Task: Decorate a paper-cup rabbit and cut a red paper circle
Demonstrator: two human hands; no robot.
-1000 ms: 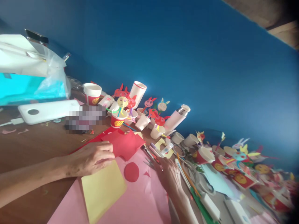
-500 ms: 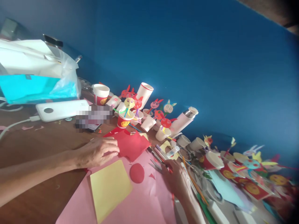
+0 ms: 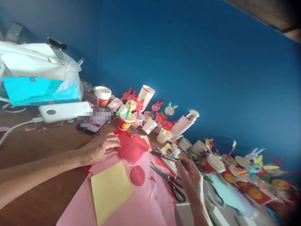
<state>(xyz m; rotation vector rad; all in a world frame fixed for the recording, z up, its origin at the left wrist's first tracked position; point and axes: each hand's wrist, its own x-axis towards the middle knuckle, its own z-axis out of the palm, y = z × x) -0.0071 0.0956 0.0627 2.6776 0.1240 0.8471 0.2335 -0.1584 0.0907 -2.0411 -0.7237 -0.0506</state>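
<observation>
My right hand pinches a dark pen, its far end pointing left toward the red paper. Under that hand, black-handled scissors lie with blades slightly apart on the large pink sheet. My left hand is open, its fingers resting at the left edge of a cut red paper. Nearer to me on the pink sheet are a red paper circle, a small red scrap and a yellow square sheet.
Paper cups with rabbit-faced figures stand behind the papers, beside a white thermos. More decorated cups crowd the right. A phone, a white power bank and a plastic bag are at left.
My right hand has come off the scissors, which now lie on the pink sheet, and has taken up the dark pen. My left hand stays by the red paper, shifted slightly.
</observation>
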